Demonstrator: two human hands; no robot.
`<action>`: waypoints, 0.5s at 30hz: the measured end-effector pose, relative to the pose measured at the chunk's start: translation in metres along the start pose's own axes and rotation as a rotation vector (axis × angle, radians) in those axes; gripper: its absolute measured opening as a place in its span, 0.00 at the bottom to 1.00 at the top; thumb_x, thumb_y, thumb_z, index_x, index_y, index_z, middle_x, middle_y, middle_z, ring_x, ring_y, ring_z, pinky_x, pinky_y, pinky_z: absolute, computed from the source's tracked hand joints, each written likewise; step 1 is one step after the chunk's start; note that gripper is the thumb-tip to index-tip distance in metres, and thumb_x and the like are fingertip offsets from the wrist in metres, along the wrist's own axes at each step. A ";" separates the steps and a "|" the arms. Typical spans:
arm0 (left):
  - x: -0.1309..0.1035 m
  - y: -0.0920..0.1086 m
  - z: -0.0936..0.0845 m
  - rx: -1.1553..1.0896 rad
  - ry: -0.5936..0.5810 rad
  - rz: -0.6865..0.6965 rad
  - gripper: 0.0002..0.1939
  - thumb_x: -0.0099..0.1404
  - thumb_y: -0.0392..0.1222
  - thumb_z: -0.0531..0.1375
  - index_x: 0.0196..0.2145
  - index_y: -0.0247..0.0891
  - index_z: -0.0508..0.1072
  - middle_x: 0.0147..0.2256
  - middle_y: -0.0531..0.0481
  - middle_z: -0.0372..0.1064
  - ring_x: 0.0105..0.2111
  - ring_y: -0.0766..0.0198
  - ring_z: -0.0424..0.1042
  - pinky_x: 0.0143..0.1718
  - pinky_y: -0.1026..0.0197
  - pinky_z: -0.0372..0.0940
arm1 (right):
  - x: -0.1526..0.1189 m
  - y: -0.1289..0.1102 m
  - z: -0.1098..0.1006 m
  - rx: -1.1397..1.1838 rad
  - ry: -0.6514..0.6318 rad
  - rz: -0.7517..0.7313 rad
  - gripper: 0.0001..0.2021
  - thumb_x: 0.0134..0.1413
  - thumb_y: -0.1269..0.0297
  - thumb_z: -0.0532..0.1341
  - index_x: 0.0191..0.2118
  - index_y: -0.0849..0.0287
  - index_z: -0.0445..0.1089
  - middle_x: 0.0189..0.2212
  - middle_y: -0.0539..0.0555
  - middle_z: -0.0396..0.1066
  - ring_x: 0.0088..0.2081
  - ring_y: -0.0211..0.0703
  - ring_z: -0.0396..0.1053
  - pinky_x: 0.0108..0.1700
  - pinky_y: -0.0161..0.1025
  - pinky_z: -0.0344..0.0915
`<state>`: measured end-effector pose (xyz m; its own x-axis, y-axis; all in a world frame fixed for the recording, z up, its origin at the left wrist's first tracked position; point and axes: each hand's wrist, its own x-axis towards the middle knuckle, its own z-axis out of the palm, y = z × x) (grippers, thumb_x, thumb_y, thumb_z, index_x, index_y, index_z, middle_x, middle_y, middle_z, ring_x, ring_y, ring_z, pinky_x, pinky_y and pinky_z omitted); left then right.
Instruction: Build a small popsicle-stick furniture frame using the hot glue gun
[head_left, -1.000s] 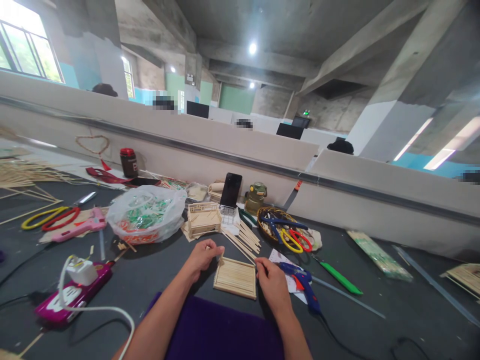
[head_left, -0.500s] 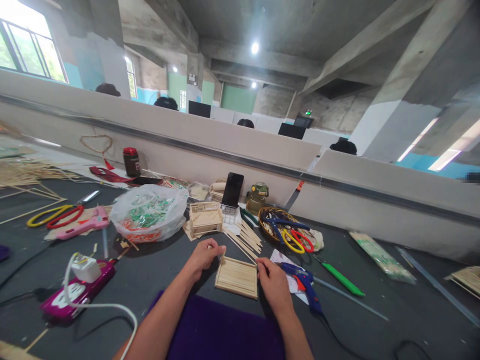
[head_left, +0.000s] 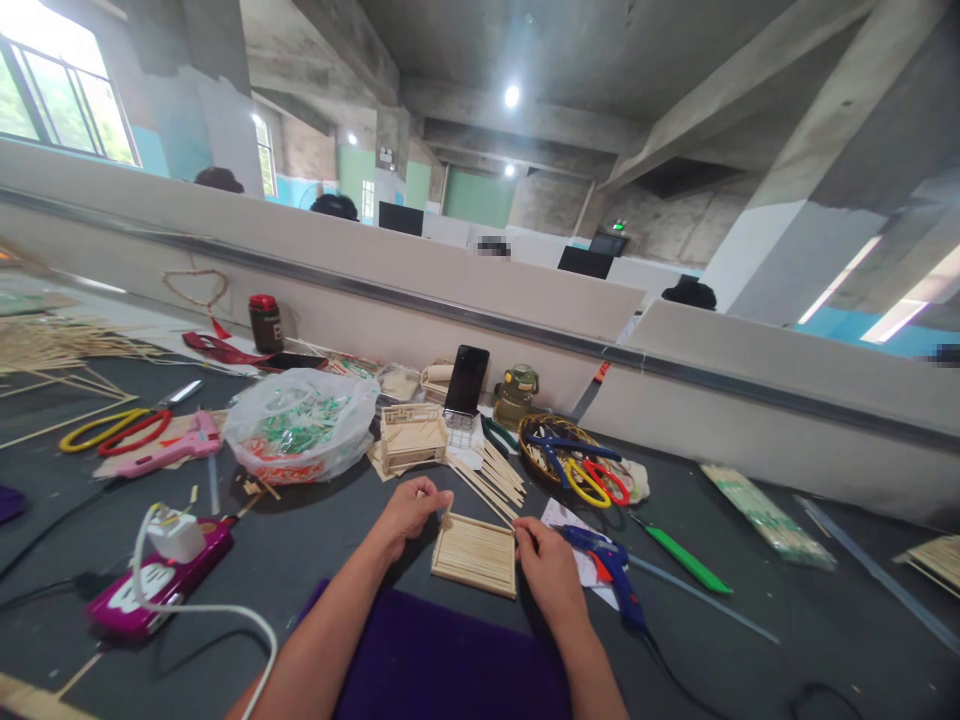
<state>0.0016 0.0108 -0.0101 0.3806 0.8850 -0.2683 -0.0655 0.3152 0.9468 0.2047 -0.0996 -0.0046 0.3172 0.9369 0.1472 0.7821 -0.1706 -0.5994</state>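
A small rectangular panel of pale wooden sticks with a raised rim (head_left: 474, 556) lies on the dark table between my hands. At its upper left corner, my left hand (head_left: 409, 515) is closed in a pinch, and what is between its fingertips is too small to name. My right hand (head_left: 549, 568) is at the upper right corner with its fingers curled in, their tips partly hidden. Loose sticks (head_left: 491, 480) lie just beyond the panel. Behind them stands a small wooden stick model (head_left: 412, 440).
A blue glue gun (head_left: 611, 570) and a green knife (head_left: 688, 560) lie to the right. Behind is a basket of tools (head_left: 531, 462). Leftward are a plastic bag (head_left: 300, 425), a pink glue gun (head_left: 176, 447) and a magenta power strip (head_left: 161, 580) with a white cable.
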 end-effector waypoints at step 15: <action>0.000 0.000 0.000 -0.005 -0.018 0.004 0.24 0.43 0.55 0.68 0.23 0.40 0.56 0.09 0.68 0.44 0.11 0.78 0.37 0.14 0.69 0.30 | 0.000 -0.002 0.000 -0.012 -0.022 0.010 0.17 0.57 0.61 0.48 0.39 0.55 0.73 0.31 0.52 0.76 0.33 0.44 0.72 0.33 0.35 0.60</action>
<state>0.0012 0.0110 -0.0106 0.3968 0.8799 -0.2615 -0.0716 0.3137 0.9468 0.2035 -0.0993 -0.0036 0.3134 0.9416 0.1235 0.7853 -0.1839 -0.5911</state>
